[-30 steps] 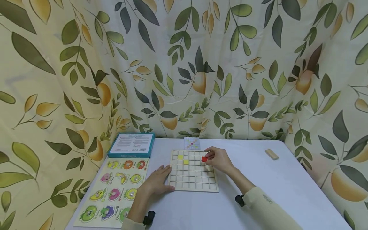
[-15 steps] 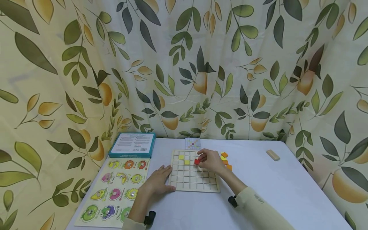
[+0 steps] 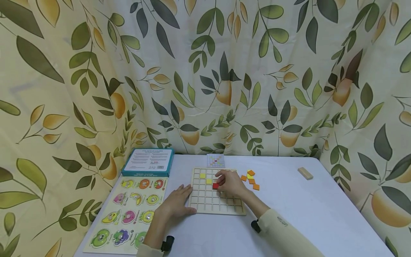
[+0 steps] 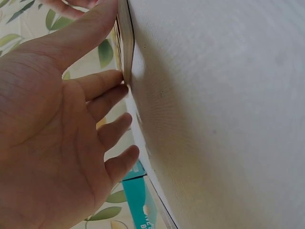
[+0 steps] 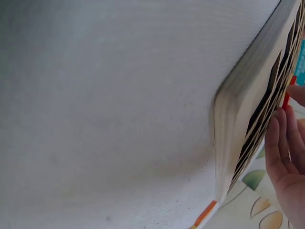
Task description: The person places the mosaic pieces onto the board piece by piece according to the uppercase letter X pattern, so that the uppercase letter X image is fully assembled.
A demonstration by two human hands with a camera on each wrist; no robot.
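Observation:
A pale wooden grid board (image 3: 205,207) lies mid-table, with two yellow square tiles (image 3: 209,181) set in its upper left cells. My right hand (image 3: 232,182) pinches a red square tile (image 3: 215,186) between thumb and fingers, right at the grid, diagonally below the lower yellow tile. The right wrist view shows the red tile (image 5: 286,99) at the fingertips, low over the board. Against the board's left edge rests my left hand (image 3: 175,202), fingers extended; in the left wrist view its fingertips (image 4: 125,76) touch the board's side.
Several loose orange tiles (image 3: 255,187) and a yellow one lie right of the board. A small patterned card (image 3: 215,160) sits behind it. On the left are a fruit puzzle board (image 3: 107,233) and a teal box (image 3: 147,162). A wooden block (image 3: 305,173) lies far right.
My right hand has carried the red tile left and toward me across the board, uncovering the loose orange tiles. The left hand stays at the board's edge.

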